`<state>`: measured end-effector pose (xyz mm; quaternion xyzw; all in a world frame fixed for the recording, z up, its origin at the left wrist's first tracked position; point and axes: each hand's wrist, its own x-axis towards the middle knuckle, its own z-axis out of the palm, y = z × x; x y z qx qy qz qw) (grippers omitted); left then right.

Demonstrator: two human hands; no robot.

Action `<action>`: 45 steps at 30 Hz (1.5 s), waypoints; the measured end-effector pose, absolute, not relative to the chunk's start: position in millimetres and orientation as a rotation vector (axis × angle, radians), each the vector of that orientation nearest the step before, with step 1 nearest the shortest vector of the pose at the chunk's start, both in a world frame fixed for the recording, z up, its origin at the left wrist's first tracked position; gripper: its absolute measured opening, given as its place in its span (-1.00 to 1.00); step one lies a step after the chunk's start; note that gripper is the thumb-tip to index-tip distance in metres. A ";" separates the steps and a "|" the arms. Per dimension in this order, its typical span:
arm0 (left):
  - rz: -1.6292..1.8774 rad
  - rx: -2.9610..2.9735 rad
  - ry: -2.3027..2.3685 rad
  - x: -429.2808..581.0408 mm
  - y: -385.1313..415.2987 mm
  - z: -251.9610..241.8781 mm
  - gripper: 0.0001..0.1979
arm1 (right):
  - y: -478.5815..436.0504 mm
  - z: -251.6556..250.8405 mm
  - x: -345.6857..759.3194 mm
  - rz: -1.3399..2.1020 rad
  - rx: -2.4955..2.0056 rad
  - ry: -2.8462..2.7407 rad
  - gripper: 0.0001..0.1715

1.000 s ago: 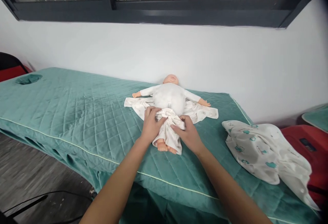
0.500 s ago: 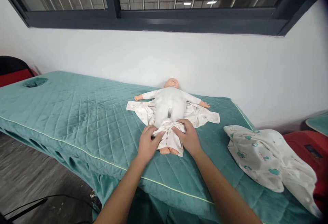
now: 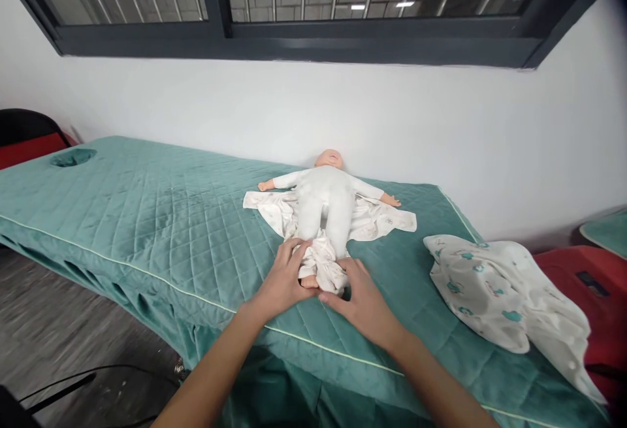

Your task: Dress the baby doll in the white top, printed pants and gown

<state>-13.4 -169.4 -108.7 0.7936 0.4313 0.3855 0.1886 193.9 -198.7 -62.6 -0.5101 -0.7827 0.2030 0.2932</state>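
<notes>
A baby doll (image 3: 326, 196) with a white cloth body lies on its back, head toward the wall and feet toward me. White patterned baby clothing (image 3: 321, 259) is bunched around its lower legs; one bare foot shows below. My left hand (image 3: 287, 278) is curled around the cloth and the foot on the left. My right hand (image 3: 362, 300) grips the bunched cloth at the other foot, which is mostly covered. Both thumbs point inward below the feet, nearly meeting. A spread garment part (image 3: 386, 219) with sleeves lies under the doll's hips; whether it joins the bunched cloth is hidden.
The doll lies on a green quilted bed (image 3: 171, 219) with a face hole at the far left. On the right are a white printed cloth (image 3: 494, 291) and a red bag (image 3: 563, 268). A white wall (image 3: 196, 104) and a barred window stand behind.
The bunched clothing has slid down the doll's legs toward the feet, baring more of the white legs. Both my hands have moved down toward the feet with it.
</notes>
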 end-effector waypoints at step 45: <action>0.288 2.773 1.446 -62.4 -233.1 271.1 -0.82 | -211.1 261.5 143.7 1.083 -1.097 -2.554 -0.62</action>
